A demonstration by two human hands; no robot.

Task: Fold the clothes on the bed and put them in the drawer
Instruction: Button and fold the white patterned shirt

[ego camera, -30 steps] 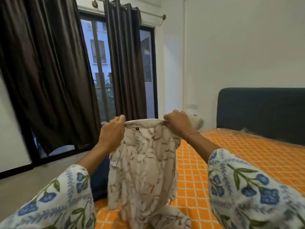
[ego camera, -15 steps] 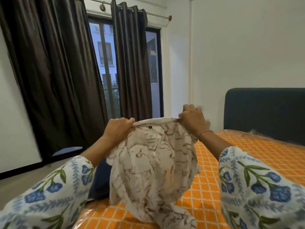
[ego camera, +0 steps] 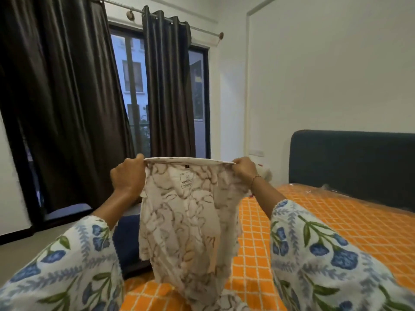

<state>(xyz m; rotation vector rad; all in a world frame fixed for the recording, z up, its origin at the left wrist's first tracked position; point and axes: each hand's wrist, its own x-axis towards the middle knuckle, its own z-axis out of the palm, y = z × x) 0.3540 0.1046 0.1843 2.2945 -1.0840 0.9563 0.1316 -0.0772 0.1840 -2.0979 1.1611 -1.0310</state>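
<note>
- Holding the shirt (ego camera: 188, 221) up by its collar, your left hand (ego camera: 128, 176) and right hand (ego camera: 243, 172) each pinch one end.
- Stretched taut, it hangs straight so you can square it.
- Its hem trails onto the bed (ego camera: 336, 232), near the left edge.

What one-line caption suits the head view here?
Both hands, left hand and right hand, hold a cream patterned shirt up by its top edge above the orange checked bed.
</note>
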